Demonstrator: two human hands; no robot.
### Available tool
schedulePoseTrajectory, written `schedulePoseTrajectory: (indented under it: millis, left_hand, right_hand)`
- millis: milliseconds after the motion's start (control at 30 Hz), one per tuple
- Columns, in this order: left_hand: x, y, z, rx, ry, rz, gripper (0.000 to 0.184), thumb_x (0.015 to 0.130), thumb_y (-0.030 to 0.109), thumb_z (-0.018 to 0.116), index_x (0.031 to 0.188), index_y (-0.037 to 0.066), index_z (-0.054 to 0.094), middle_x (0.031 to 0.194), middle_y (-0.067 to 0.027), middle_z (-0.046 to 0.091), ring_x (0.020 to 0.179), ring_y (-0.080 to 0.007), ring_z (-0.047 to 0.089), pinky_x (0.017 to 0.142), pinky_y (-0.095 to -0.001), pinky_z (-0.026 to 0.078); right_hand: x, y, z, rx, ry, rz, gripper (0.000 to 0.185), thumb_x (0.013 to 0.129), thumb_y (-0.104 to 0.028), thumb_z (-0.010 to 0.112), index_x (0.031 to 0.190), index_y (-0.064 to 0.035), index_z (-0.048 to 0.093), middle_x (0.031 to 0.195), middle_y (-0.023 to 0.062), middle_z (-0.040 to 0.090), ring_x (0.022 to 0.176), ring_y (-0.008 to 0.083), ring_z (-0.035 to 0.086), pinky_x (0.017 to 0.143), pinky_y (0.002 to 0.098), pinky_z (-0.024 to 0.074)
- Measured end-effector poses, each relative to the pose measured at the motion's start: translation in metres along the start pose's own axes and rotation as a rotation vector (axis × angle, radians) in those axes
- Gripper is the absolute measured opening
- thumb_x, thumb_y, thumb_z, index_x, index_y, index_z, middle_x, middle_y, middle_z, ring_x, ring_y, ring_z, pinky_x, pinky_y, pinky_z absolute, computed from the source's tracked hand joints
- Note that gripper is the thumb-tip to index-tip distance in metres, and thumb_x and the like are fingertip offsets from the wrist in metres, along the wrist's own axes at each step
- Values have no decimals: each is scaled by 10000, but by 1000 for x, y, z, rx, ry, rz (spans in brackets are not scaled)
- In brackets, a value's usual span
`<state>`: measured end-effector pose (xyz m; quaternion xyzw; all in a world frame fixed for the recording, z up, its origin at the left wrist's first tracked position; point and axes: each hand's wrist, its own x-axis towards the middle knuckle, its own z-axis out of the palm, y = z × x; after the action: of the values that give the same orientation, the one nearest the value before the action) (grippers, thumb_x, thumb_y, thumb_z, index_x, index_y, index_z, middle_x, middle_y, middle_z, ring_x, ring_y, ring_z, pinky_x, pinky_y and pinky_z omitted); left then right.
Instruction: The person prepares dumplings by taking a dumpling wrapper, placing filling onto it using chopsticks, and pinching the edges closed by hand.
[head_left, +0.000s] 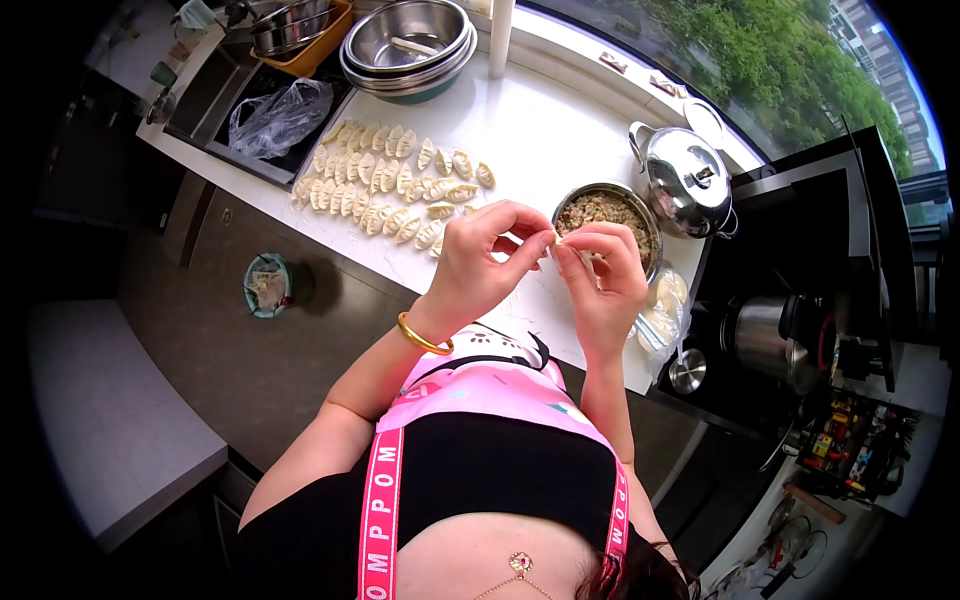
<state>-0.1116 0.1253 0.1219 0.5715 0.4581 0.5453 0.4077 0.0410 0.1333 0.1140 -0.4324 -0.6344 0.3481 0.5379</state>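
My left hand and my right hand meet fingertip to fingertip over the counter, each pinching the edge of a dumpling. Only a small pale bit of its dough shows; the fingers hide the rest. Just behind my right hand stands a metal bowl of minced filling, partly covered by my fingers. Left of my hands, several folded dumplings lie in rows on the white counter. A plastic bag of round dough wrappers rests to the right of my right hand.
A lidded steel pot stands behind the filling bowl, near the window. Stacked metal basins sit at the back left, beside a crumpled plastic bag. The stove with a dark-handled pot is at right. A bin stands on the floor.
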Motion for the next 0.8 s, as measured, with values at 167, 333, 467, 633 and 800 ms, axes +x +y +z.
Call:
schedulePoseTrajectory:
  millis: [167, 333, 467, 633, 800]
  left_hand:
    - [1, 4, -2, 123, -6, 126, 88, 834, -67, 650, 918, -42, 643, 877, -89, 660, 746, -125, 674, 593, -228, 582]
    - [-1, -2, -3, 168, -31, 247, 139, 820, -82, 656, 944, -34, 613, 879, -94, 666, 756, -139, 683, 621, -239, 587]
    - [-6, -1, 0, 114, 23, 189, 211, 837, -83, 634, 1011, -28, 528, 884, -114, 668, 778, -150, 689, 656, -253, 589]
    - [-6, 0, -3, 77, -30, 172, 251, 866, -59, 573, 1063, -2, 428, 844, -128, 665, 779, -208, 712, 680, -286, 581]
    - [-9, 0, -2, 3, -18, 98, 255, 875, -59, 551, 1095, -7, 431, 857, -128, 671, 782, -199, 710, 680, -282, 579]
  right_hand:
    - [3, -7, 1, -11, 4, -30, 136, 760, 6, 749, 861, -28, 664, 912, 61, 609, 747, 129, 588, 555, 233, 425]
    - [4, -10, 1, 16, 26, 71, 146, 755, 19, 741, 883, -13, 678, 928, 77, 626, 788, 175, 618, 640, 270, 479]
    - [6, -9, -1, -68, -45, -42, 161, 755, 28, 729, 907, -3, 687, 930, 106, 653, 837, 219, 643, 733, 310, 507]
    - [8, -13, -1, -121, -79, -46, 155, 759, 32, 723, 906, 1, 685, 926, 111, 660, 842, 226, 649, 741, 314, 512]
    - [4, -7, 2, -55, -47, -23, 123, 777, 25, 712, 888, 19, 659, 888, 117, 651, 802, 222, 649, 706, 305, 519]
